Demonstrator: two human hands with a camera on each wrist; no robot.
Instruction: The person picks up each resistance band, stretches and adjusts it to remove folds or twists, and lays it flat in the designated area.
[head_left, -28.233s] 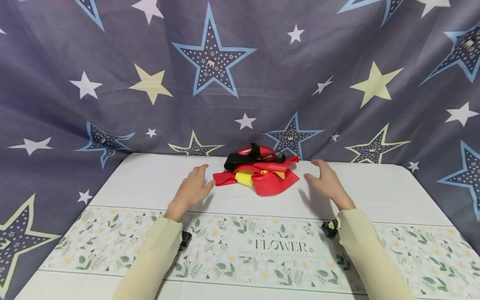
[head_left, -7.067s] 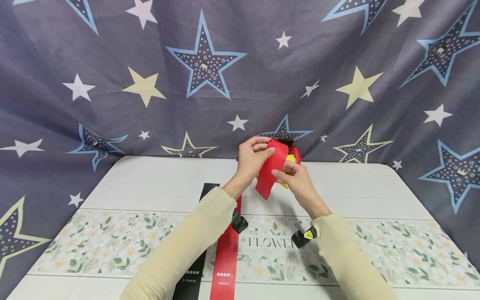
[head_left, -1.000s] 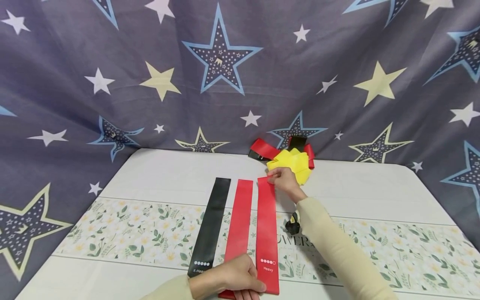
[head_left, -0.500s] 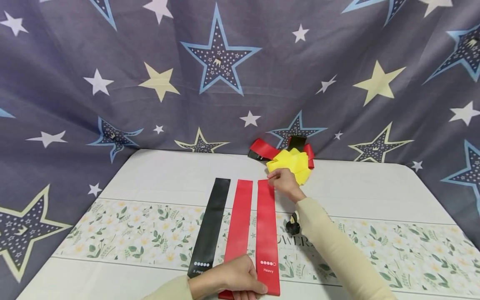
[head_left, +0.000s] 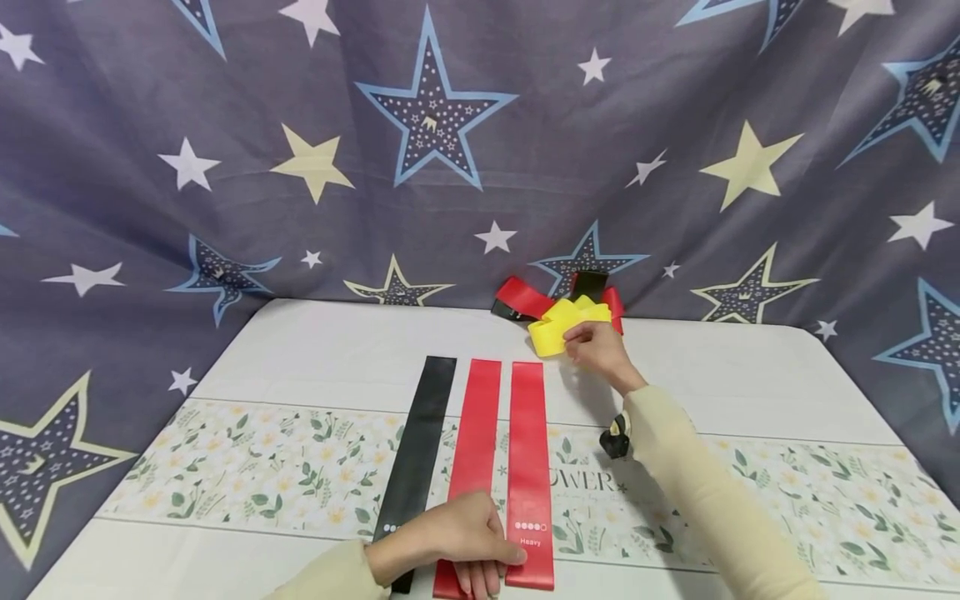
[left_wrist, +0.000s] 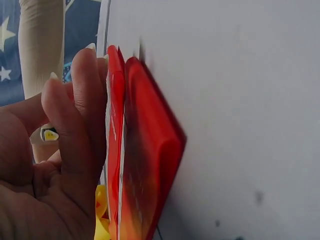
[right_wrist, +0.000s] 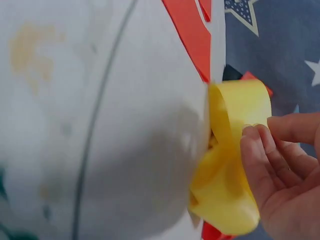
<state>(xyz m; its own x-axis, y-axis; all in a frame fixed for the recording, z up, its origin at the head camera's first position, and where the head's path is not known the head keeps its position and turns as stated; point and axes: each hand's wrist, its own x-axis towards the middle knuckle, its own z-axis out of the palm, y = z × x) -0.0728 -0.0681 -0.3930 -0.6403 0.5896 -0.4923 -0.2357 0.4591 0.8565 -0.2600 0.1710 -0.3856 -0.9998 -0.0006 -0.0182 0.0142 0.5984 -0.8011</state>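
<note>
On the white table [head_left: 345,342], left hand [head_left: 468,533] loose-fingered across red bands [head_left: 528,450], my right hand [head_left: 602,350] at yellow band [head_left: 547,335] (pinched or not, I can't tell).

A black band [head_left: 420,442], a red band [head_left: 477,433] and another red band [head_left: 528,467] lie flat side by side, near a looped yellow band [head_left: 549,337].
</note>
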